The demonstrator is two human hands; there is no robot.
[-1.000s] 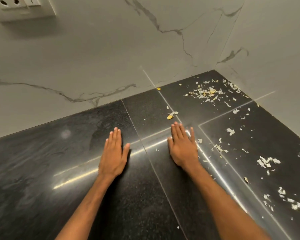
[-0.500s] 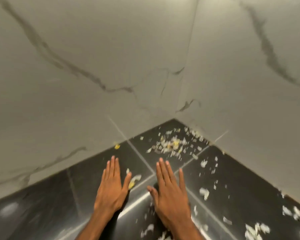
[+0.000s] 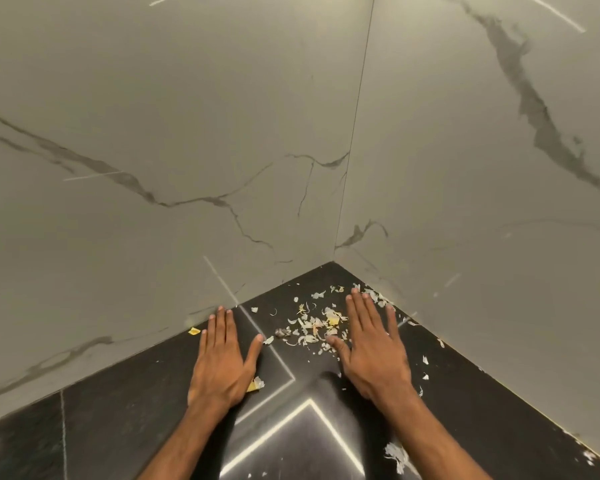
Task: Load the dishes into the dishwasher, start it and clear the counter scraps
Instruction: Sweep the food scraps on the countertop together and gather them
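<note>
Pale and yellow peel scraps (image 3: 310,323) lie scattered in the back corner of the black stone counter (image 3: 129,420). My left hand (image 3: 222,358) rests flat on the counter, fingers straight, its fingertips near the left wall and just left of the scrap pile. My right hand (image 3: 373,344) lies flat with spread fingers on the right side of the pile, fingertips close to the right wall. The scraps sit between the two hands. A yellow bit (image 3: 255,384) shows beside my left palm.
Marbled grey wall panels (image 3: 222,133) meet in a corner behind the pile. One yellow scrap (image 3: 194,330) lies by the left wall. More white scraps (image 3: 397,453) trail along the counter at the lower right, near the right wall.
Both flat hands have slid forward over the counter into the corner. They now flank the main scrap pile, which earlier lay well ahead of them.
</note>
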